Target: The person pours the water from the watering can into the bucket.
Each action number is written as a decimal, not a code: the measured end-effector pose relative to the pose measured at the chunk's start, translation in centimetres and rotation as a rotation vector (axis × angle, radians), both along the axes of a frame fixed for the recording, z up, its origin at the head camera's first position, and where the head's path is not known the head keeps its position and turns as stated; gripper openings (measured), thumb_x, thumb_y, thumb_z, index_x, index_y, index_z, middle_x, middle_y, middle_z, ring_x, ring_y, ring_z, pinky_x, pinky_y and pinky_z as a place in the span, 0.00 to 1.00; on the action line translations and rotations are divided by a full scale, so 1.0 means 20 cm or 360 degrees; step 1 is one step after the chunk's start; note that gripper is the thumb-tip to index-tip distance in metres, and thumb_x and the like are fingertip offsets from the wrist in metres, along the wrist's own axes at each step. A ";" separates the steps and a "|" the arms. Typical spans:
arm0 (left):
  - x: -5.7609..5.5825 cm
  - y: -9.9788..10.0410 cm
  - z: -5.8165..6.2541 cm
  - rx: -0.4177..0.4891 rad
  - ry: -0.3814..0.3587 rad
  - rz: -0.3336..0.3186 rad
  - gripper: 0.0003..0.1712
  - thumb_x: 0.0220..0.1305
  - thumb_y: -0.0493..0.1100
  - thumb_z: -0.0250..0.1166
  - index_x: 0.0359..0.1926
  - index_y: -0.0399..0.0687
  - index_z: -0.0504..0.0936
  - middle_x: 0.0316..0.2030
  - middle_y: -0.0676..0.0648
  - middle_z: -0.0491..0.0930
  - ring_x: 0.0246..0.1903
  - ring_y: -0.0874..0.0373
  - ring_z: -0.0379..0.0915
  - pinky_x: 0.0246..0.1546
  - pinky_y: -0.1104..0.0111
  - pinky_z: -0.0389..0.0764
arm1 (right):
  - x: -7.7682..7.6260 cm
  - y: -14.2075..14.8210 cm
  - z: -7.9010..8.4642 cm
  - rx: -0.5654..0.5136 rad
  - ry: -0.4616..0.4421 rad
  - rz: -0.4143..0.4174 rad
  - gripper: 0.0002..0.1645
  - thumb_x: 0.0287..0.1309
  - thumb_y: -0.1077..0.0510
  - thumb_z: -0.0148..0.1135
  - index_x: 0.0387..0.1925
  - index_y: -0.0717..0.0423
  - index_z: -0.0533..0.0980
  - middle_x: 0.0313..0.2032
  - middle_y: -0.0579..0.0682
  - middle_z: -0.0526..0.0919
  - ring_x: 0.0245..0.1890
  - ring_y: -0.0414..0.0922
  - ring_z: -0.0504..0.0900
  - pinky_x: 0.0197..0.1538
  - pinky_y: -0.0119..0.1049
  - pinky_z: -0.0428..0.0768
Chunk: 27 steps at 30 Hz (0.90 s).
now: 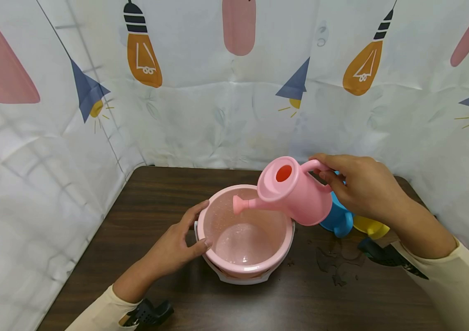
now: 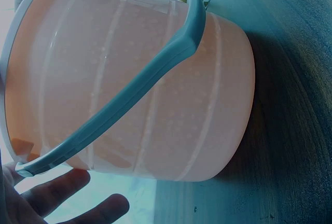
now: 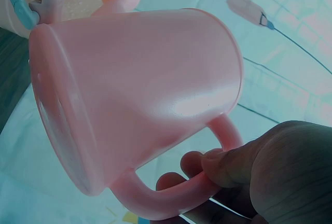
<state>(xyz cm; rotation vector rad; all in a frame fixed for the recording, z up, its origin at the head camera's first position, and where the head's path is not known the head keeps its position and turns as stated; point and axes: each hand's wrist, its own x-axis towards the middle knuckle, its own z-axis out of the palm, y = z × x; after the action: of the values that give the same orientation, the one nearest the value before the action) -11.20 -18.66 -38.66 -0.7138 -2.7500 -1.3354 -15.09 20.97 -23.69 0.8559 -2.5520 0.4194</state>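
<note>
My right hand [image 1: 360,184] grips the handle of a pink watering can [image 1: 298,197], fingers curled round it in the right wrist view. The can is tilted left, its spout [image 1: 246,203] over the opening of a pink bucket [image 1: 244,268]. No stream of water shows from the spout. My left hand [image 1: 172,250] rests against the bucket's left rim, thumb and index finger spread apart on it. In the left wrist view two other fingers [image 2: 104,208] extend loosely beside the bucket's wall. The bucket's handle [image 2: 135,97] hangs down along its side. Droplets cling inside the bucket.
Behind the can and my right hand stand a blue cup-like thing with a handle [image 1: 338,216] and a yellow thing [image 1: 370,226], both partly hidden. Spilled water [image 1: 338,262] lies on the dark wooden table [image 1: 147,202]. A patterned white cloth [image 1: 201,119] hangs behind the table.
</note>
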 end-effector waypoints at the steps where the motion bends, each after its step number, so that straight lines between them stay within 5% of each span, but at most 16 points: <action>1: 0.00 0.00 0.00 -0.0001 0.0000 -0.0001 0.48 0.65 0.56 0.66 0.80 0.69 0.51 0.62 0.48 0.77 0.57 0.49 0.76 0.50 0.44 0.76 | 0.00 0.00 0.00 -0.0002 0.0000 0.0002 0.20 0.64 0.62 0.69 0.56 0.46 0.82 0.31 0.41 0.81 0.29 0.42 0.79 0.30 0.45 0.77; 27: 0.00 0.00 -0.01 -0.0003 0.0013 0.0007 0.48 0.65 0.57 0.66 0.80 0.69 0.52 0.63 0.45 0.76 0.59 0.46 0.75 0.51 0.41 0.75 | 0.00 -0.01 0.00 0.0004 -0.0004 -0.0010 0.21 0.63 0.61 0.69 0.57 0.48 0.82 0.32 0.42 0.83 0.28 0.43 0.79 0.27 0.45 0.75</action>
<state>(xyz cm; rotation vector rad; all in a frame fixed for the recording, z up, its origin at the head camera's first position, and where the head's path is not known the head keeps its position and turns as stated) -11.19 -18.73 -38.79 -0.7111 -2.7456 -1.3262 -15.16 20.78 -23.71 0.8487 -2.5572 0.4153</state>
